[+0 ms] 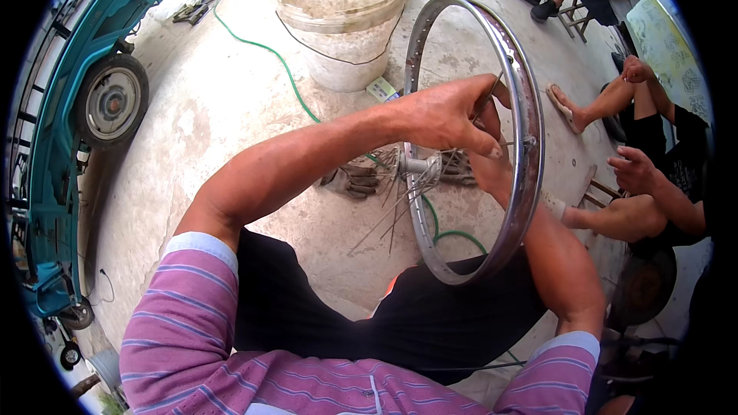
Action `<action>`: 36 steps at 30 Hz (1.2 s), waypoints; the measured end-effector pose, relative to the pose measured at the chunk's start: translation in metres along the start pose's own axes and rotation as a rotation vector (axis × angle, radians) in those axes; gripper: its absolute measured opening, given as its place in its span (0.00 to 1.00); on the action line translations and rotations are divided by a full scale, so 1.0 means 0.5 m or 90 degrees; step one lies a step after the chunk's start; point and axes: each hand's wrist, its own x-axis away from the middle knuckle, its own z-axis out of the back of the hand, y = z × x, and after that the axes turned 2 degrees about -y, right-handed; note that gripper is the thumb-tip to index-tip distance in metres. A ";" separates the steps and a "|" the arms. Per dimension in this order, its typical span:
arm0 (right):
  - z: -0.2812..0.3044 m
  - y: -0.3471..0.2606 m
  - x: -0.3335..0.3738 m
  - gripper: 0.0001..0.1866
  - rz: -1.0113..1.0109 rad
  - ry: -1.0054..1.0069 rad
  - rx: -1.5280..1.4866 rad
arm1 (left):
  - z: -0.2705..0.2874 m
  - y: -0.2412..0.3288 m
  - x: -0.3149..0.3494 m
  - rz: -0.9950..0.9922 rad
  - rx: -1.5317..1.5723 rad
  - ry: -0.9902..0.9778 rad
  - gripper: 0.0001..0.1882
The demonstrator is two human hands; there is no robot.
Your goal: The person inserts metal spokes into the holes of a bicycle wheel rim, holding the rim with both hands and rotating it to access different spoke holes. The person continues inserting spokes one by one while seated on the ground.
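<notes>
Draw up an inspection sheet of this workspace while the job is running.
Surface: pale floor, stained.
Job's things: wheel rim, upright; hub overlapping its left side in view, spokes splayed.
Clutter: bucket; gloves on the floor.
Grips: left grip and right grip at the rim; exact hold unclear.
Cables: green hose, possibly cable, curving along the floor.
Surroundings: blue-green cart left; seated people right.

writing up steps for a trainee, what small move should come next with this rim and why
Probably guide the thin spoke at the left hand's fingers toward a rim hole: the hand is already beside the rim, while other spokes splay from the hub with free ends clear of it.
</notes>
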 end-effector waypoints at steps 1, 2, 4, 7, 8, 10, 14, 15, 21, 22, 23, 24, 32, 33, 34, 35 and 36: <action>0.004 0.000 0.009 0.26 -0.057 0.009 0.078 | 0.001 0.003 0.003 0.009 -0.009 -0.004 0.35; 0.007 -0.001 0.017 0.22 -0.116 0.010 0.158 | 0.001 0.001 0.005 0.012 0.007 -0.002 0.35; 0.003 -0.019 0.019 0.14 -0.281 -0.043 0.246 | 0.000 -0.002 0.013 0.018 0.038 0.003 0.33; 0.031 0.020 0.017 0.08 -0.389 -0.194 0.367 | -0.001 0.006 0.007 0.011 0.016 -0.006 0.32; 0.033 0.026 0.024 0.08 -0.367 -0.191 0.351 | -0.001 0.004 0.004 0.008 0.012 -0.008 0.32; 0.028 0.021 0.027 0.08 -0.378 -0.176 0.330 | -0.001 0.000 0.003 0.007 0.002 -0.010 0.32; 0.023 0.026 0.035 0.07 -0.371 -0.176 0.301 | 0.004 -0.002 0.005 0.018 0.007 -0.004 0.31; 0.015 0.019 0.039 0.08 -0.334 -0.188 0.291 | 0.007 -0.008 0.004 0.012 0.006 -0.001 0.30; 0.004 0.038 0.054 0.11 -0.211 -0.131 0.238 | 0.027 -0.019 0.006 0.025 -0.027 0.033 0.30; 0.005 0.043 0.058 0.10 -0.183 -0.121 0.227 | 0.027 -0.017 0.007 0.027 -0.023 0.037 0.30; 0.004 0.049 0.062 0.09 -0.172 -0.112 0.224 | 0.026 -0.017 0.006 0.028 -0.020 0.041 0.30; 0.001 0.051 0.065 0.08 -0.161 -0.105 0.221 | 0.027 -0.021 0.003 0.015 -0.014 0.039 0.30; 0.013 0.093 0.072 0.07 -0.181 -0.122 0.196 | 0.031 -0.010 0.006 0.031 -0.033 0.028 0.30; 0.017 0.104 0.074 0.08 -0.198 -0.123 0.165 | 0.031 -0.007 0.007 0.032 -0.032 0.026 0.30; 0.023 0.115 0.074 0.08 -0.237 -0.130 0.111 | 0.033 -0.003 0.007 0.053 -0.028 0.015 0.34; 0.026 0.126 0.079 0.08 -0.245 -0.119 0.103 | 0.035 0.001 0.007 0.073 -0.023 0.004 0.38; 0.023 0.128 0.080 0.08 -0.252 -0.111 0.095 | 0.037 0.003 0.009 0.094 -0.020 -0.005 0.42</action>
